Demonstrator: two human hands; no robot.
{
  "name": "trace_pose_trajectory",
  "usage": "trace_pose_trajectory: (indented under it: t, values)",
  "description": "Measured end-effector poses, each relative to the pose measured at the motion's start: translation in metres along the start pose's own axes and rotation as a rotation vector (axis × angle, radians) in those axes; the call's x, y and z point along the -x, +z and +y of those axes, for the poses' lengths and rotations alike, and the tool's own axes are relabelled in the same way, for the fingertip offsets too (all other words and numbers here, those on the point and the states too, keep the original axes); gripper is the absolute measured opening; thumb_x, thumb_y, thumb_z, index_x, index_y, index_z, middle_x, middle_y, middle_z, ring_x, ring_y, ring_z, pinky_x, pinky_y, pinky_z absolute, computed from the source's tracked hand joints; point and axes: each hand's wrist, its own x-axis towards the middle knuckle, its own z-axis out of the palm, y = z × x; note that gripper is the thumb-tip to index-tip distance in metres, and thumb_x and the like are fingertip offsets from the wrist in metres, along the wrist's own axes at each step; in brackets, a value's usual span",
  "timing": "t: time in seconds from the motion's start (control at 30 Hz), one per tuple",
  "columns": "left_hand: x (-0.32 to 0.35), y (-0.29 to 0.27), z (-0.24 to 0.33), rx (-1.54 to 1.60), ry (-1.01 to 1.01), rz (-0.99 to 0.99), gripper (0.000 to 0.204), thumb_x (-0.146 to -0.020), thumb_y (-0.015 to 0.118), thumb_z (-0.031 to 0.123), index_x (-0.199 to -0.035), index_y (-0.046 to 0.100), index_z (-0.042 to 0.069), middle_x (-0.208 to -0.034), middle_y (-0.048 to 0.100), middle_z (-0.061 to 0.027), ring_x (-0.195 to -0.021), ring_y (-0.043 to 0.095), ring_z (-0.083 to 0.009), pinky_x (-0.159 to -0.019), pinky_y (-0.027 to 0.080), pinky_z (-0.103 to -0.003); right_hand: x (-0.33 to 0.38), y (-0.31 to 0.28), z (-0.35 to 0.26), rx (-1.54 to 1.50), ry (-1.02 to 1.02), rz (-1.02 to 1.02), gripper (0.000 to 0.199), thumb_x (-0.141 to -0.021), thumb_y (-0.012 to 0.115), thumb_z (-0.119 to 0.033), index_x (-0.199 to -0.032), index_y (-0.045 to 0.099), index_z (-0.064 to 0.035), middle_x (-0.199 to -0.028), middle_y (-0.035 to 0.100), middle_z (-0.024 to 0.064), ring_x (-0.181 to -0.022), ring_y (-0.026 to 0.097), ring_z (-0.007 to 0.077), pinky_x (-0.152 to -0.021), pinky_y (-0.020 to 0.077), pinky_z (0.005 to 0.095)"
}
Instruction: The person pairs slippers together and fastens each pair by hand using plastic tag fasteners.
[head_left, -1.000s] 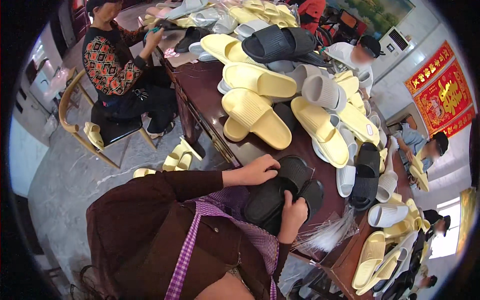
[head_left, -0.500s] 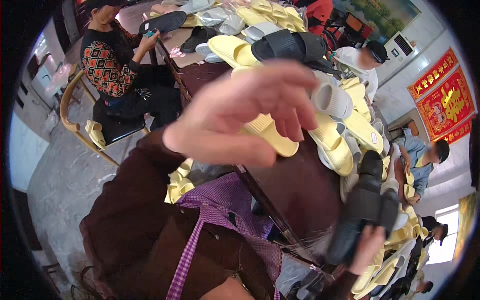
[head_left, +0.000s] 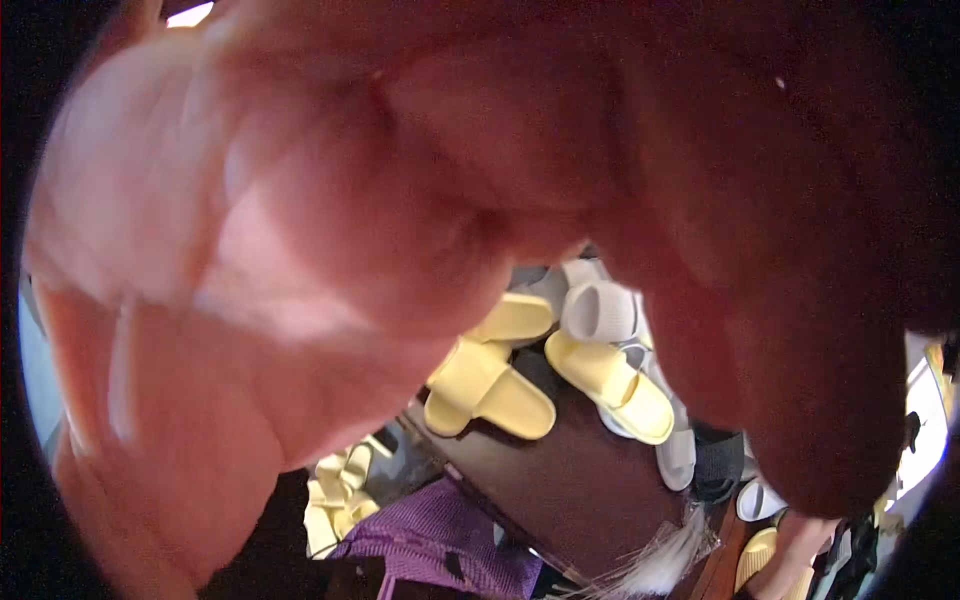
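Note:
My left hand is raised right up to the camera and fills most of the view, blurred, fingers spread, with nothing in it. Below it shows part of the dark brown table with yellow slippers and a pale grey slipper lying on it. Only a small part of my right hand shows at the lower right edge, next to the black slippers it grips.
More yellow slippers lie on the floor left of the table. My purple checked apron shows at the bottom. A black slipper and white ones lie toward the table's right side. Everything else is hidden by my hand.
My left hand has risen from the black slippers on the table up to the lens and now covers it. My right hand lifted the black slippers off to the right.

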Motion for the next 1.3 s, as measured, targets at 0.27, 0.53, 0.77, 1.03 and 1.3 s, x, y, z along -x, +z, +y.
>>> trace_pose_trajectory:
  t: [0.27,0.53,0.77,1.03,1.3]
  values:
    - [-0.034,0.021,-0.030,0.096,-0.014,-0.039,0.085,-0.079,0.068,0.027,-0.140,0.013,0.007,-0.113,0.051,-0.0253,-0.079,0.062,-0.0269,-0.062,0.052,-0.035,-0.022,0.081,-0.086,-0.803,-0.022,-0.263,0.031,-0.089,0.053,-0.042,-0.083,0.051,-0.0119,-0.069,0.049,0.0042,-0.066,0.049,0.0181,-0.075,0.0477,0.0436]
    - [-0.015,0.025,-0.035,0.156,-0.172,0.045,0.079,-0.081,0.066,0.028,-0.138,0.017,0.005,-0.113,0.052,-0.0249,-0.081,0.061,-0.0262,-0.064,0.052,-0.034,-0.032,0.089,-0.082,-0.769,0.034,-0.166,0.030,-0.089,0.053,-0.040,-0.086,0.051,-0.0109,-0.074,0.049,0.0054,-0.070,0.050,0.0187,-0.075,0.0478,0.0428]
    - [0.005,0.019,-0.009,0.097,-0.256,0.167,0.073,-0.082,0.064,0.029,-0.137,0.021,0.004,-0.113,0.052,-0.0245,-0.083,0.061,-0.0256,-0.066,0.051,-0.033,-0.053,0.103,-0.090,-0.749,-0.001,-0.191,0.028,-0.089,0.052,-0.039,-0.090,0.051,-0.0101,-0.078,0.049,0.0064,-0.073,0.050,0.0191,-0.076,0.0479,0.0422]
    - [0.019,0.011,0.021,0.027,-0.294,0.294,0.068,-0.084,0.062,0.030,-0.135,0.026,0.003,-0.113,0.052,-0.0241,-0.085,0.061,-0.0249,-0.068,0.051,-0.032,-0.076,0.128,-0.116,-0.718,-0.099,-0.207,0.028,-0.090,0.052,-0.036,-0.093,0.051,-0.0091,-0.083,0.050,0.0076,-0.077,0.050,0.0196,-0.076,0.0480,0.0414]
    - [0.028,0.008,0.027,0.019,-0.428,0.352,0.063,-0.085,0.060,0.031,-0.133,0.031,0.002,-0.114,0.053,-0.0237,-0.087,0.060,-0.0243,-0.070,0.051,-0.030,-0.087,0.162,-0.130,-0.728,-0.102,-0.129,0.027,-0.090,0.051,-0.034,-0.097,0.051,-0.0081,-0.088,0.050,0.0088,-0.081,0.051,0.0202,-0.077,0.0480,0.0406]
